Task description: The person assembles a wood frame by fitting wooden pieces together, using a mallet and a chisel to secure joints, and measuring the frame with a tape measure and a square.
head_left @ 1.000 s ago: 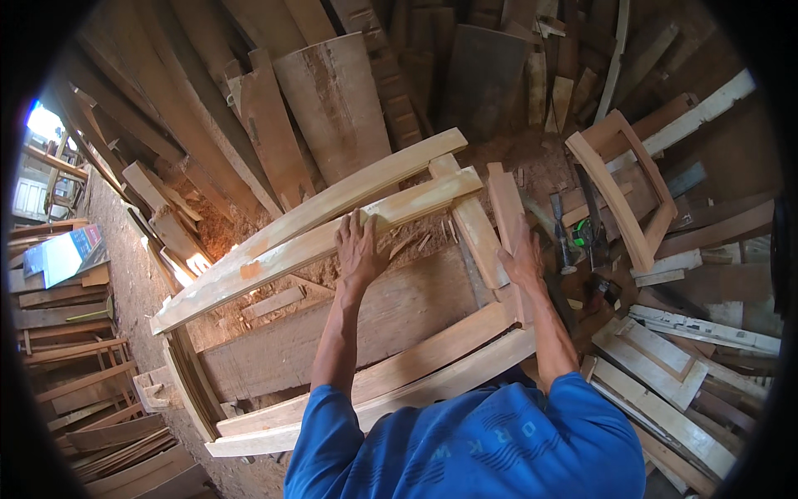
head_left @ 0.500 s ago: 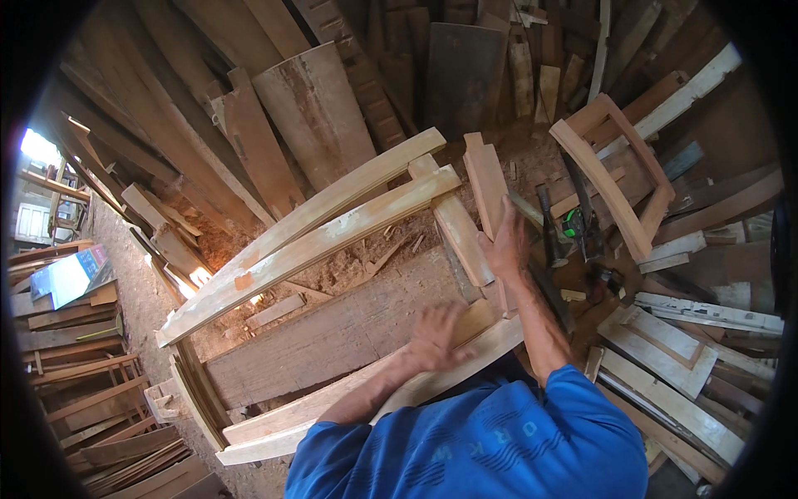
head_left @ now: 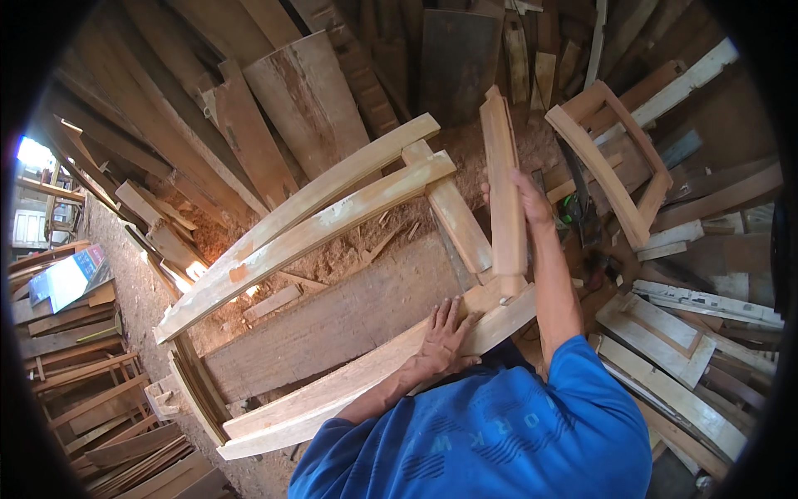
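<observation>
My right hand (head_left: pixel 532 202) is closed round a short wooden rail (head_left: pixel 502 179) with shaped edges, held upright at the right end of a wooden frame. Its lower end is over the end of the near rail; whether they touch is unclear. My left hand (head_left: pixel 449 339) lies palm down with fingers spread on that near rail (head_left: pixel 357 378), a long, slightly curved pale piece. Across the frame, two long curved rails (head_left: pixel 307 218) meet at the left. A short crosspiece (head_left: pixel 459 220) slants down from their right end, and a grooved end piece (head_left: pixel 199 387) joins the left side.
A wide brown board (head_left: pixel 324 320) lies inside the frame, with wood chips and sawdust around it. To the right stands a small wooden frame (head_left: pixel 611 166), near a green tape measure (head_left: pixel 570 204). Planks (head_left: pixel 316 91) lean at the back, and wood scraps are stacked left and right.
My right hand has gripped and lifted the short rail, bringing it toward me and over the near rail's end. My left hand, blurred before, now rests still on the near rail.
</observation>
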{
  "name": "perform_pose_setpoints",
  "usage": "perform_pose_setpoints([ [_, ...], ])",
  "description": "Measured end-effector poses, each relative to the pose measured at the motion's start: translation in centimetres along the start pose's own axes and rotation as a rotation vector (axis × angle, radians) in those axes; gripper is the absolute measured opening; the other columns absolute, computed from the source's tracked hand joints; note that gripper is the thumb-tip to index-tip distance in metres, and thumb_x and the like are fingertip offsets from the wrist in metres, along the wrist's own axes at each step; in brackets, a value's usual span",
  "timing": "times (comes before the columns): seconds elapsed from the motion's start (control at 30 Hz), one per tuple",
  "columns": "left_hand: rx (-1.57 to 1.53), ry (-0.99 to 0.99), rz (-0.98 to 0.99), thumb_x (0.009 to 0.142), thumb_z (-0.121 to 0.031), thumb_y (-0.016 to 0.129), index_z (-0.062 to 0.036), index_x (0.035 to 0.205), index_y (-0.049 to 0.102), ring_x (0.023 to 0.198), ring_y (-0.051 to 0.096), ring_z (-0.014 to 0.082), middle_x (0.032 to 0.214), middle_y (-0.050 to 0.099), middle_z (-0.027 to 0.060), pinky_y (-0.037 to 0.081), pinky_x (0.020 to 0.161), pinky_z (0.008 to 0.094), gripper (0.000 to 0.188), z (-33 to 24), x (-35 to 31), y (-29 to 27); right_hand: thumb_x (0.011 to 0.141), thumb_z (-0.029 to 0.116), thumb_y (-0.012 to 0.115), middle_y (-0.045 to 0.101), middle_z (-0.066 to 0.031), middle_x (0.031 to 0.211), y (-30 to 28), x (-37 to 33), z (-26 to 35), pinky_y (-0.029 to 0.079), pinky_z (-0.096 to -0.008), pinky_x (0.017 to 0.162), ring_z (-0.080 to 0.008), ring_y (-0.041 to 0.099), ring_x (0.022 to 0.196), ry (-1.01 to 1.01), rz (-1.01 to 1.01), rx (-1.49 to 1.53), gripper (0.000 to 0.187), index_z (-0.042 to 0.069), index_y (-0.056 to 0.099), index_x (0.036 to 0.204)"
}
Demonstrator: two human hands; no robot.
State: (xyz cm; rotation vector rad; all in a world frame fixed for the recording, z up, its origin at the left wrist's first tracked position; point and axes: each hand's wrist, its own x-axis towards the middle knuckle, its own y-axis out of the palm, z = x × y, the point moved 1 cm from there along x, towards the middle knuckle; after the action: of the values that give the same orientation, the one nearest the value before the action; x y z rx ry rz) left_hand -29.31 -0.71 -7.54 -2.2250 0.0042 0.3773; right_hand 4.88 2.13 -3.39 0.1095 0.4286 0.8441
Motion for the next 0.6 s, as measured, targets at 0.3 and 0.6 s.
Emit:
perform_pose_setpoints([
  [0.3, -1.410, -0.109, -0.061, 0.104, -0.052, 0.059, -0.0009, 0.153, 0.041, 0.119, 0.060, 0.0267, 0.138, 0.060, 0.0170, 0.050, 0.103, 0.0423, 0.073, 3.1, 5.5, -7.3, 0.104, 0.052, 0.051, 0.056, -0.0218, 0.146, 6.0, -8.7, -0.5, 0.049, -0.0396, 0.109, -0.0272, 0.061, 0.125, -0.019, 0.375, 0.651, 0.074, -0.002, 0.041, 0.153],
  [0.6, -1.553, -0.028, -0.154, 0.102, -0.030, 0.070, -0.0014, 0.150, 0.045, 0.117, 0.061, 0.0177, 0.131, 0.065, 0.0086, 0.050, 0.101, 0.0359, 0.061, -0.4, 8.1, -5.2, 0.103, 0.046, 0.056, 0.070, -0.0113, 0.123, 2.9, -7.6, -4.4, 0.054, -0.0344, 0.099, -0.0193, 0.068, 0.110, 0.076, 0.192, 0.353, 0.058, -0.001, 0.059, 0.138],
])
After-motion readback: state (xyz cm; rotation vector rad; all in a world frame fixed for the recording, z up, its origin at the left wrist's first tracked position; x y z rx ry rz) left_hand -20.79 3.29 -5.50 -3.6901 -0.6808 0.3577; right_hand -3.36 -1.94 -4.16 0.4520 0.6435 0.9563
